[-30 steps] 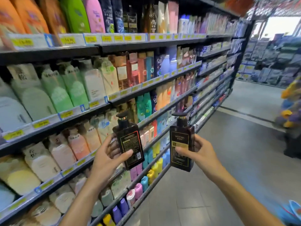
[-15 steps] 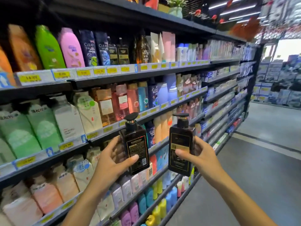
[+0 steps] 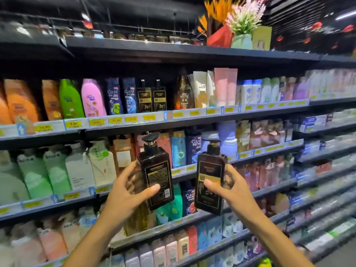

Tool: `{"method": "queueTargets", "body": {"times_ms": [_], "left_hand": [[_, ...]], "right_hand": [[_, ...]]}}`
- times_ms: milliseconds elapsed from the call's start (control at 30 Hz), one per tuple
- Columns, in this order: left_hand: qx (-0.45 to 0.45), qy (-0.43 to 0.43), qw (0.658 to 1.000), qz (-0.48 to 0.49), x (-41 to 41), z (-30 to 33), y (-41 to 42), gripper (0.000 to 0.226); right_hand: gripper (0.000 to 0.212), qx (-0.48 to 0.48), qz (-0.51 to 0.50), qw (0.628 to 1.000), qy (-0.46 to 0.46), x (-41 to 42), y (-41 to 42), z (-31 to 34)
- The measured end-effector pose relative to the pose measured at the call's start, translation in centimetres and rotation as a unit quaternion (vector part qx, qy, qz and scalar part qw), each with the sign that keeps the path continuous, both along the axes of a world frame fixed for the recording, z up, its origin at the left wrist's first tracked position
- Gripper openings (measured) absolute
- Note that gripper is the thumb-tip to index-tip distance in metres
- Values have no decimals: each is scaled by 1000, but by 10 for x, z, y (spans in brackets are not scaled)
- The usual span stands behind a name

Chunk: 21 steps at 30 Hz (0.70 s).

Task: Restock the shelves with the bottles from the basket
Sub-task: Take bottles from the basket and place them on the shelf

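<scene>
My left hand [image 3: 125, 191] grips a dark brown pump bottle [image 3: 156, 170], back label toward me, tilted slightly left. My right hand [image 3: 229, 187] grips a second dark pump bottle [image 3: 210, 180] with its gold front label facing me. Both bottles are held up side by side in front of the middle shelves. Two matching dark pump bottles [image 3: 151, 98] stand on the upper shelf [image 3: 173, 116], between blue Clear bottles and a brown bottle. The basket is out of view.
Black shelving runs from left to right, packed with shampoo bottles and refill pouches, yellow price tags on each rail. Artificial flowers in vases [image 3: 231, 26] stand on the top board. A strip of grey floor shows at the bottom right.
My view has tilted up and turned toward the shelves, so the upper shelf with the matching bottles is now centred. Both hands have risen a little with their bottles.
</scene>
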<state>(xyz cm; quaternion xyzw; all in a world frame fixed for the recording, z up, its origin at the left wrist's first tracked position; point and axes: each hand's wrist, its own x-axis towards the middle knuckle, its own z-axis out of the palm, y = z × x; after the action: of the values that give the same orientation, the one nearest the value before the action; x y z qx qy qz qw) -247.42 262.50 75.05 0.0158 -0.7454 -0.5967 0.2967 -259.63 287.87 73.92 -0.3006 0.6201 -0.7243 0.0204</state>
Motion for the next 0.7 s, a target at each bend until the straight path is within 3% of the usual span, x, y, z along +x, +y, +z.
{"method": "queueTargets", "body": {"times_ms": [133, 267, 367, 467, 633, 700], "left_hand": [[-2, 7, 999, 32, -15, 11, 6, 88], [-20, 4, 997, 68, -30, 16, -2, 82], [-33, 18, 996, 85, -41, 21, -20, 80], [-45, 38, 993, 100, -51, 27, -34, 69], [-46, 47, 991, 115, -68, 36, -71, 81], [-48, 57, 990, 123, -74, 39, -82, 77]], "right_hand": [[38, -37, 37, 999, -13, -32, -17, 4], [30, -66, 69, 995, -28, -58, -43, 16], [40, -81, 94, 992, -12, -71, -66, 31], [49, -72, 92, 993, 27, -84, -88, 49], [34, -33, 71, 989, 122, -108, -116, 83], [37, -34, 71, 987, 143, -116, -124, 96]]}}
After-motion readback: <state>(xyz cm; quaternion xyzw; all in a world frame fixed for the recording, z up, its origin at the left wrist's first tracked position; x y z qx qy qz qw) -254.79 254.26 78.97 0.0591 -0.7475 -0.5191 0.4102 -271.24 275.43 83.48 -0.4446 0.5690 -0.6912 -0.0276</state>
